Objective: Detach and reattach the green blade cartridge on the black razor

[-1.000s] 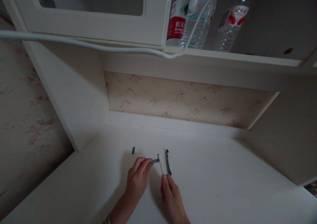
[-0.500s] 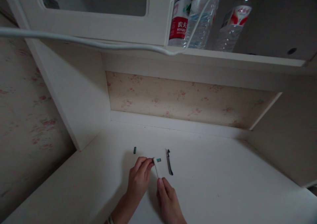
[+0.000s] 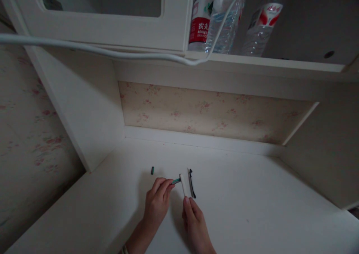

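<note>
Light, steady pressure suits: left fingers point(image 3: 162, 187) pinch the green-black strip point(image 3: 176, 181), right fingers point(image 3: 189, 206) grip the white stick point(image 3: 182, 184) above the worktop point(image 3: 246, 194).

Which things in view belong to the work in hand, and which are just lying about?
In the work:
green strip, in the left hand
white stick, in the right hand
probably the small dark-green piece and slim black piece, both near the hands

Just lying about:
bottles overhead
white cable
</note>
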Tool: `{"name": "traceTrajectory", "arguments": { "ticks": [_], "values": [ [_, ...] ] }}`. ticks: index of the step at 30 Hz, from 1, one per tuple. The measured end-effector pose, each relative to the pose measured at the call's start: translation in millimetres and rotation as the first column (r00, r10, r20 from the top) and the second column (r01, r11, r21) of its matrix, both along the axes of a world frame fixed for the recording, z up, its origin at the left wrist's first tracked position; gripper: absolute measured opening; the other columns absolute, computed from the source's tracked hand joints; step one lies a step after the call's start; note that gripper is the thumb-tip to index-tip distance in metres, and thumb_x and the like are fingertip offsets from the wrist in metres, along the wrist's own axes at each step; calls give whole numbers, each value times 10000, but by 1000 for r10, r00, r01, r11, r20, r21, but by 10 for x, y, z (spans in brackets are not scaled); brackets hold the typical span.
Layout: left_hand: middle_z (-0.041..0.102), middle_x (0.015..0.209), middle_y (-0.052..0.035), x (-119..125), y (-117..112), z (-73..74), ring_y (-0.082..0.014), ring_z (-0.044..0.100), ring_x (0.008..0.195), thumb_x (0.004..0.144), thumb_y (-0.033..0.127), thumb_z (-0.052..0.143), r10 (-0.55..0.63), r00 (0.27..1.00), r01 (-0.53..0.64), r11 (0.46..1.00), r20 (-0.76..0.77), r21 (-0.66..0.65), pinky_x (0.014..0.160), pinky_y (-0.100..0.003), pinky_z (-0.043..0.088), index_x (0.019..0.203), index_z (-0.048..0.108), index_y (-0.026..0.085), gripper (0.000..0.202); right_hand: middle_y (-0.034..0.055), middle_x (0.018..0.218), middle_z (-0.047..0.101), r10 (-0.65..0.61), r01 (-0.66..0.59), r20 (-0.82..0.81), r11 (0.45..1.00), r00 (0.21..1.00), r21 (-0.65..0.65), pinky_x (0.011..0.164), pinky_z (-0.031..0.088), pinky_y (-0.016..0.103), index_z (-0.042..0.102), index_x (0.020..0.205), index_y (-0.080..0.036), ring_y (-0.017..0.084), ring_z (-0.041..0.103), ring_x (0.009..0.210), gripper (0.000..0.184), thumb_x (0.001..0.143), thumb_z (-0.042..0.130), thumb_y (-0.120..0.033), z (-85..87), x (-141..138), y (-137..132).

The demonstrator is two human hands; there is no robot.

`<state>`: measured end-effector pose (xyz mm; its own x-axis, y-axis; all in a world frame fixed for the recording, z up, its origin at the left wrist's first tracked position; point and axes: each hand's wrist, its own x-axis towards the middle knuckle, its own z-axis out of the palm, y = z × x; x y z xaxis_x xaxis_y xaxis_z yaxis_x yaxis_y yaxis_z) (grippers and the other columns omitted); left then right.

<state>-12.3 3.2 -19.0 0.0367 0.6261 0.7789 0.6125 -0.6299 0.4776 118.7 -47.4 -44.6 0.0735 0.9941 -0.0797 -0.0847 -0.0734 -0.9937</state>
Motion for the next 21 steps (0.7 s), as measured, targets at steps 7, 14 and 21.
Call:
{"name": "traceTrajectory", "arguments": {
  "ticks": [7, 14, 21],
  "values": [
    [587, 856, -28, -5, 15, -13, -112, 630, 768, 917, 189, 499, -4, 1000, 3, 1000, 8, 6, 701, -190, 535, 983, 623, 186, 141, -69, 525, 338, 49, -50, 25, 999, 998, 21, 422, 219, 227, 442, 644, -213, 100, 267, 473, 492, 810, 479, -674, 5, -26, -14],
    [591, 859, -30, -2, 12, -11, -118, 628, 779, 916, 197, 505, -13, 1000, 13, 1000, -2, -6, 709, -205, 535, 992, 620, 191, 138, -73, 517, 339, 53, -53, 16, 999, 998, -8, 420, 217, 225, 431, 643, -213, 95, 264, 464, 507, 798, 477, -694, 13, -18, -15],
    [591, 863, -31, -3, -8, 0, -120, 634, 776, 919, 203, 498, -14, 1000, 14, 1000, 14, -8, 701, -209, 546, 1004, 617, 205, 146, -73, 530, 320, 3, -3, 8, 1000, 1000, 0, 422, 208, 228, 412, 644, -216, 97, 261, 474, 496, 813, 467, -679, 19, -20, -24]
  ]
}}
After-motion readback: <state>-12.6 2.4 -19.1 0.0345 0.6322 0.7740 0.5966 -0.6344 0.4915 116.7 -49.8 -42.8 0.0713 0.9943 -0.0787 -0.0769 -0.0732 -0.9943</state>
